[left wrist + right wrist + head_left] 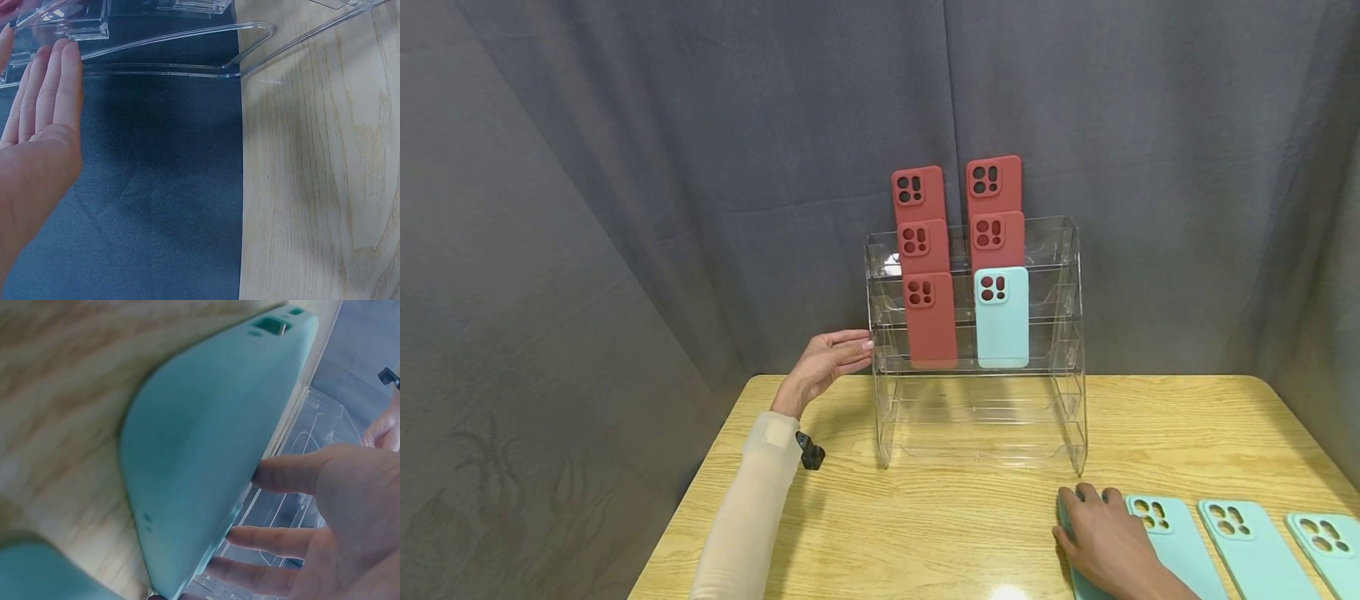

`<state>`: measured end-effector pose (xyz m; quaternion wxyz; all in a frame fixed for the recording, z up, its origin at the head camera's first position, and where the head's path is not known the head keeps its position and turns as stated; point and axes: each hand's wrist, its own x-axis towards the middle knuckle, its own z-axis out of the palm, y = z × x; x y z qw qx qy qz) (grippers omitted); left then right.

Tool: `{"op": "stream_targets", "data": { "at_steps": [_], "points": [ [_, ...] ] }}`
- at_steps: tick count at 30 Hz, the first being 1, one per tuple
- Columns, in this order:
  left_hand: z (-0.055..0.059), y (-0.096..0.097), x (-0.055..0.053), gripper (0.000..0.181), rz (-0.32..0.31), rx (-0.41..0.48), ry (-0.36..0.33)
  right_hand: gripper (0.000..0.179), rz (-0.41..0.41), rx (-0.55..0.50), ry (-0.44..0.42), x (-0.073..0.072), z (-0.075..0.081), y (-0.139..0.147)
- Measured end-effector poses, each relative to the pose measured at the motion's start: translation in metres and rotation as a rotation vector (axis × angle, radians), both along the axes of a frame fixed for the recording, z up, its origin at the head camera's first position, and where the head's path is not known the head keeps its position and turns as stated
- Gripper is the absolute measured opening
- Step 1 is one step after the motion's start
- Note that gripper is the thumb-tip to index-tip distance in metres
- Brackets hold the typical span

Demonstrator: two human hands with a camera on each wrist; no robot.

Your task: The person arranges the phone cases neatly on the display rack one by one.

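Observation:
My left hand (pixel 831 360) reaches to the left side of a clear acrylic tiered rack (pixel 977 411), its straight fingertips right at the side panel. In the left wrist view the fingers (pixel 62 94) lie side by side beside the panel. At the front right of the table, my right hand (pixel 1108 533) holds a mint-green phone case (pixel 200 444) by its edges, thumb on the left side, fingers bent over the top end. The palm covers much of it in the head view. On the rack stand several red phone cases (pixel 931 329) and one mint phone case (pixel 1002 329).
Right of my right hand, more mint phone cases lie in a row: one partly behind the hand (pixel 1183 550), another (pixel 1262 550) beside it, and one cut off by the frame (pixel 1333 546). Grey curtains (pixel 775 167) hang behind and beside the wooden table (pixel 925 533).

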<state>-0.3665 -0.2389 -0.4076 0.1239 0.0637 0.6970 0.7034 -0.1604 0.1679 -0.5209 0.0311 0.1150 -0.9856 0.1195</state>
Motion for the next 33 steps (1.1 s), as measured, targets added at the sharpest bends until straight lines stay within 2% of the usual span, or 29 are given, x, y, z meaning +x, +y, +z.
{"op": "stream_targets", "data": {
  "at_steps": [6,13,17,21,26,33],
  "points": [
    [0.001,0.000,0.000,0.051,-0.009,-0.009,0.003,0.035,-0.009,-0.033,-0.005,-0.001,0.001,-0.001],
    [0.000,0.000,0.000,0.050,-0.008,0.000,0.006,0.045,-0.015,-0.060,-0.040,-0.002,0.004,-0.002],
    [0.000,0.000,0.000,0.050,-0.009,-0.010,0.015,0.048,-0.012,-0.080,-0.029,-0.002,0.007,-0.002],
    [0.001,0.000,0.000,0.051,-0.006,-0.009,0.013,0.047,-0.007,-0.114,0.024,-0.001,0.010,-0.003],
    [0.001,0.000,0.001,0.051,-0.003,-0.015,0.011,0.045,0.001,-0.143,0.133,-0.001,0.018,-0.008],
    [0.001,0.000,0.001,0.051,-0.003,-0.022,0.013,0.046,0.002,-0.205,0.251,-0.001,0.040,-0.020]
  ]
}}
